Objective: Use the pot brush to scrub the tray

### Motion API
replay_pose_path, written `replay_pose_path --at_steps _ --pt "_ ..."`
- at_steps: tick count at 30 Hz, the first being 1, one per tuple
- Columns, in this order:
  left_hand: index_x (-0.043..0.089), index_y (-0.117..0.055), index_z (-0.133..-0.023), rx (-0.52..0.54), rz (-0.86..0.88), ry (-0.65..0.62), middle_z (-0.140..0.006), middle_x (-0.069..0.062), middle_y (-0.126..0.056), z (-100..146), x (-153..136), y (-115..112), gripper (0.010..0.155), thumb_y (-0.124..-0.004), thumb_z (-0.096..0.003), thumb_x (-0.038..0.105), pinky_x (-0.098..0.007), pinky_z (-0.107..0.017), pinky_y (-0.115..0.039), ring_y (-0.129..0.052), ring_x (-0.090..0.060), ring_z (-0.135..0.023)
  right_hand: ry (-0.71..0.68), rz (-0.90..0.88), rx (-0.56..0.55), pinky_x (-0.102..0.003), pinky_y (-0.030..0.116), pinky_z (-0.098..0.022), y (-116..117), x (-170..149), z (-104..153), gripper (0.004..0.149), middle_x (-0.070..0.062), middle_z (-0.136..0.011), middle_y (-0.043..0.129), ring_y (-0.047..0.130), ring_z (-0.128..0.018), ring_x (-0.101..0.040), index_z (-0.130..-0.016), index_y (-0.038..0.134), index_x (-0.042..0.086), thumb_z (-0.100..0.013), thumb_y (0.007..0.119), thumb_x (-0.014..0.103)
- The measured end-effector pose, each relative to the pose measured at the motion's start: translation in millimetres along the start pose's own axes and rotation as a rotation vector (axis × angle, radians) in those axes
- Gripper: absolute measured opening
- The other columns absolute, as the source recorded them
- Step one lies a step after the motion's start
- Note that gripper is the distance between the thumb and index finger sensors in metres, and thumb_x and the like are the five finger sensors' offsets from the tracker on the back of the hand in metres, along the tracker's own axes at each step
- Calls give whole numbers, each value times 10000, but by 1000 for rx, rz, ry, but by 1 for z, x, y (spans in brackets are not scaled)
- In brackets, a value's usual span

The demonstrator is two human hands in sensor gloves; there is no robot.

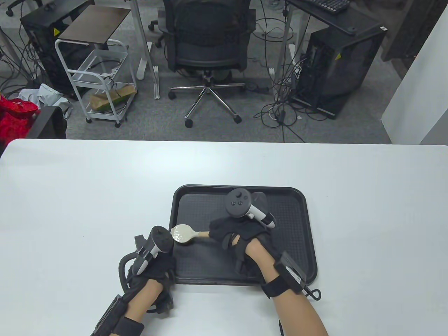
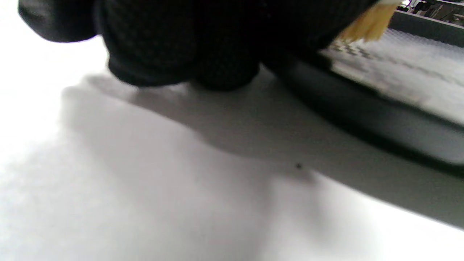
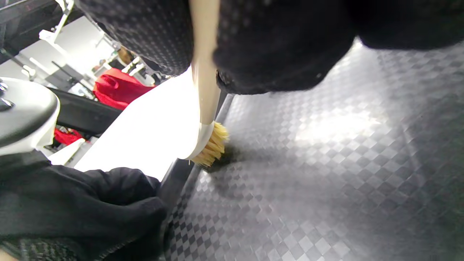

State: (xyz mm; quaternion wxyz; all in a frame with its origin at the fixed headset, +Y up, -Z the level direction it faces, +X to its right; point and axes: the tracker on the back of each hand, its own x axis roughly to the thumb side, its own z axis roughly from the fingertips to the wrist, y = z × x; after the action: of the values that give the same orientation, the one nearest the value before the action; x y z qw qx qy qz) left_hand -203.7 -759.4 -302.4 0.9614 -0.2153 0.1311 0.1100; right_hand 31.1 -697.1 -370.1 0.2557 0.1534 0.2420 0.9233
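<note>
A black textured tray [image 1: 297, 224] lies on the white table. My right hand [image 1: 238, 234] grips the wooden handle of a pot brush [image 1: 183, 233], whose white round head sits by the tray's left rim. In the right wrist view the brush [image 3: 208, 143] has its yellow bristles down on the tray floor [image 3: 326, 163] next to the rim. My left hand [image 1: 154, 269] rests at the tray's front left corner and its fingers hold the rim; in the left wrist view the fingers [image 2: 174, 47] curl by the tray edge [image 2: 380, 116], with bristles [image 2: 369, 21] beyond.
The white table [image 1: 87, 196] stretches wide to both sides of the tray. Beyond its far edge stand an office chair [image 1: 208, 45], a white wire cart [image 1: 98, 80] and computer towers on the floor.
</note>
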Motion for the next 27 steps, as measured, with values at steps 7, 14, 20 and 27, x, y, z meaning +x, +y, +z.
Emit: replay_pose_path --at_steps 7,14,20,27 --pt "77 -683 -863 0 0 -1 -630 2 -912 0 0 0 601 -795 -421 469 -484 -424 -828 -1003 -190 -392 66 -18 37 -475 818 -227 -14 -23 3 491 -157 -571 959 965 -171 -248 -901 816 114 -475 845 355" --pt "77 -683 -864 1 1 -1 -630 2 -911 0 0 0 603 -794 -421 471 -485 -425 -827 -1003 -191 -393 140 -55 95 -486 812 -233 -34 -57 13 489 -167 -572 959 961 -173 -260 -901 824 117 -475 853 354" --pt "77 -683 -864 2 -1 -1 -630 1 -912 0 0 0 602 -795 -421 470 -485 -424 -828 -1004 -190 -392 196 -109 71 -498 811 -224 -52 -87 25 483 -180 -551 972 961 -156 -274 -877 859 105 -458 884 343" --pt "78 -685 -862 3 -2 0 -629 4 -912 0 0 0 601 -795 -421 471 -485 -424 -828 -1004 -189 -392 271 -165 17 -509 812 -210 -72 -125 44 465 -182 -512 997 964 -129 -290 -823 927 99 -425 937 340"
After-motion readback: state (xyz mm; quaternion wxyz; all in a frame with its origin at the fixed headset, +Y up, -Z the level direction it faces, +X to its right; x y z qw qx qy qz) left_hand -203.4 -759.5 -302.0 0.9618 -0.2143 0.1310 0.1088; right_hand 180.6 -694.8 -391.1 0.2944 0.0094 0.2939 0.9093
